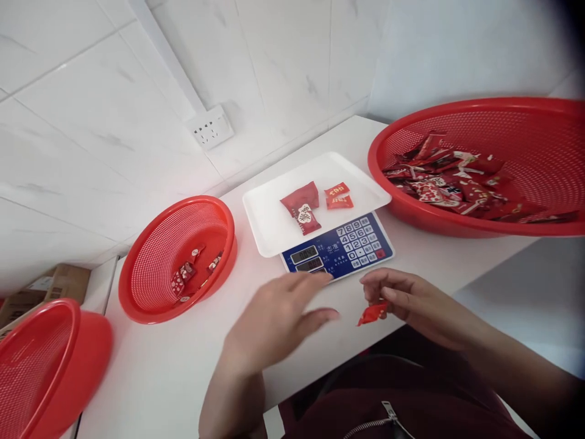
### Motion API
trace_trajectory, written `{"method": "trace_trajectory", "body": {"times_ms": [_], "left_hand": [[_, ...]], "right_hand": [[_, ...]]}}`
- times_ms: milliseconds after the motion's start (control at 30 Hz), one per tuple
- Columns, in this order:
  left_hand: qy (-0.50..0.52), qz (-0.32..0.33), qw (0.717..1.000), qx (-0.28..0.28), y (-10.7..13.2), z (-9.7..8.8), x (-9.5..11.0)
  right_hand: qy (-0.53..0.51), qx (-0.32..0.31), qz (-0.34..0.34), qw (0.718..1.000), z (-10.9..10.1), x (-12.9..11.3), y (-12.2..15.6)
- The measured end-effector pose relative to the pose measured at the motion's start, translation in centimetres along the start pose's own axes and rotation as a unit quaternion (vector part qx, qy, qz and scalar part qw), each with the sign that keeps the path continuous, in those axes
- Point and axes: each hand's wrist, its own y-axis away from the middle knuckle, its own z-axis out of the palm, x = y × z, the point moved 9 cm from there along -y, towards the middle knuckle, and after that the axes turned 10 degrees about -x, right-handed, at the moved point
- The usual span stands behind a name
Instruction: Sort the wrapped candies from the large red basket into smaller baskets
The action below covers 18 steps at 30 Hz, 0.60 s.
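Observation:
Pinched in the fingers of my right hand (404, 299) is a small red candy packet (372, 313), just in front of the scale. My left hand (283, 314) hovers over the table with its fingers stretched out, holding nothing, close to the blue keypad of the digital scale (340, 247). On the scale's white tray (267, 228) lie a larger red packet (302, 208) with a white label and small red packets (338, 196) with gold print. The scale's display is lit, partly behind my left hand.
To the right stands a big red basket (484, 222) heaped with red packets (450, 180). A smaller red basket (137, 308) with several packets sits left of the scale. Another red basket (94, 347) and a cardboard box (68, 283) are at far left. A wall socket (210, 127) is behind the table.

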Motion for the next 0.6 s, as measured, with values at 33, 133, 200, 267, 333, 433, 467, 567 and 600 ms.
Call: {"method": "trace_trajectory", "body": {"times_ms": [33, 133, 200, 267, 333, 433, 467, 567, 600], "left_hand": [[-0.006, 0.025, 0.999, -0.039, -0.8, 1.4, 1.1], [-0.04, 0.032, 0.992, -0.116, -2.4, 4.8, 2.6], [-0.06, 0.016, 0.991, -0.119, -3.0, 5.6, 2.6], [-0.073, 0.012, 0.991, -0.11, -3.1, 5.9, 2.4], [-0.074, 0.018, 0.992, -0.099, -3.1, 5.8, 2.3], [-0.065, 0.04, 0.996, -0.055, -3.0, 5.1, 2.4], [-0.063, 0.049, 0.996, -0.034, -3.0, 4.8, 2.6], [-0.052, 0.062, 0.997, 0.018, -2.9, 3.8, 2.9], [-0.046, 0.06, 0.997, 0.03, -2.9, 3.5, 2.9]], "right_hand": [[-0.042, -0.009, 0.004, 0.999, 0.5, 0.6, 0.2], [-0.106, -0.025, 0.005, 0.994, 1.2, 1.2, 0.4], [-0.099, -0.027, 0.002, 0.995, 1.3, 1.1, 0.4], [-0.069, -0.024, 0.002, 0.997, 1.1, 0.9, 0.3], [-0.018, -0.02, 0.004, 1.0, 1.1, 0.5, 0.3], [0.078, -0.026, -0.004, 0.997, 1.4, -0.2, 0.4], [0.111, -0.029, -0.006, 0.993, 1.6, -0.4, 0.5], [0.196, -0.025, -0.009, 0.98, 1.9, -0.8, 0.7], [0.216, -0.02, -0.012, 0.976, 1.9, -0.9, 0.7]]}}
